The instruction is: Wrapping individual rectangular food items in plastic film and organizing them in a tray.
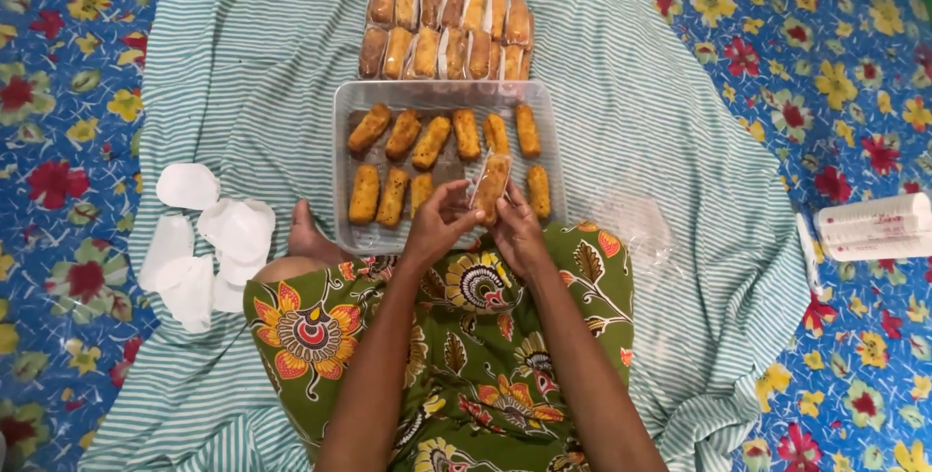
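A golden fried roll in a clear plastic wrapper [491,184] is held upright between both hands over the near edge of a clear plastic tray [349,103]. My left hand [437,224] pinches its left side. My right hand [515,229] grips its right side and bottom. The tray holds several unwrapped fried rolls [430,142] in two rows. Beyond the tray lie two rows of wrapped rolls [449,25] on the striped cloth.
A green-and-white striped cloth [660,93] covers a blue floral mat [68,64]. White paper pieces [209,229] lie at the left. Clear plastic bags [631,219] lie right of the tray. A white box [874,224] sits far right. My knees in green floral fabric [311,326] fill the foreground.
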